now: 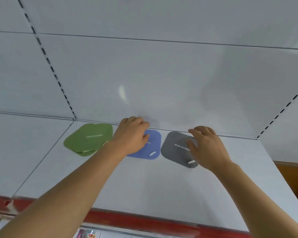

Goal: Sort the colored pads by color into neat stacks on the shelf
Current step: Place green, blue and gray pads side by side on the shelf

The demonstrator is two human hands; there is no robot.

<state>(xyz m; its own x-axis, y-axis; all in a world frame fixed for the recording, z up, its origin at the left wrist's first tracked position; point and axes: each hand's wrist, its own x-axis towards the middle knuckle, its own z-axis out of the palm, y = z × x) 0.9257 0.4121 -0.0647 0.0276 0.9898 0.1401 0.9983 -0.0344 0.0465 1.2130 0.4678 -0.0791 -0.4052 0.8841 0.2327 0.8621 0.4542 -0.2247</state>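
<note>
The grey pad [176,148] carries white lettering reading "REMOVE ODOR" (upside down from this view). The green pad [89,137], left of it, bears similar white lettering, too blurred to read surely.

Three pad stacks [153,148] lie side by side along the shelf [144,186] back.

Both bare forearms reach up from the bottom edge toward 12 o'clock. The left hand [130,135] lies palm down at the end of a long, straight arm coming from 7 o'clock, its fingers [141,123] bent and pressed downward. The right hand [206,146], from 5 o'clock, is also palm down, fingers spread and relaxed, thumb pointing toward 9 o'clock.
</note>
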